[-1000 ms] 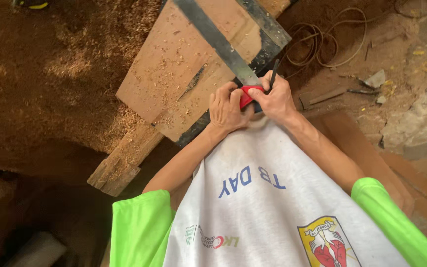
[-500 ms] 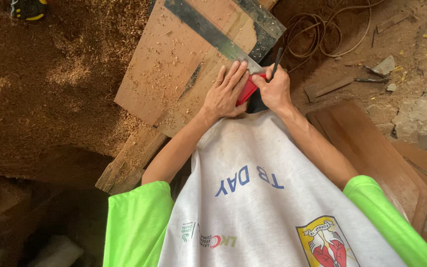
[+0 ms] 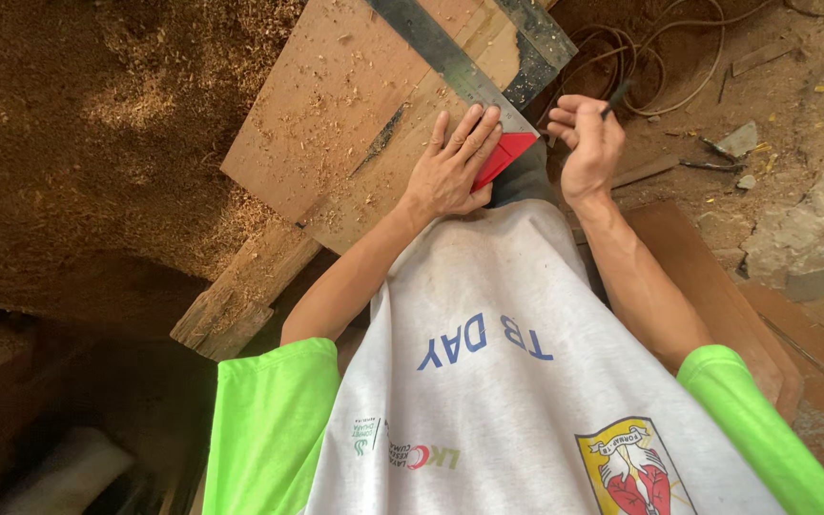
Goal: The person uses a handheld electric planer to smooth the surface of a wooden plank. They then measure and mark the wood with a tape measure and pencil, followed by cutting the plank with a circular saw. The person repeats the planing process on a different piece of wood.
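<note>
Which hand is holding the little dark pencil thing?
The right hand pinches the thin dark marking tool and is curled up. The left hand lies flat on the square's red handle.

Left hand (image 3: 452,172) flat on square's red handle (image 3: 502,155)

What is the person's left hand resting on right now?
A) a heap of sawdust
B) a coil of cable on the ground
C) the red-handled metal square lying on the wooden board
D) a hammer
C: the left hand lies flat on the red handle of the metal square, pressing it against the wooden board.
</note>
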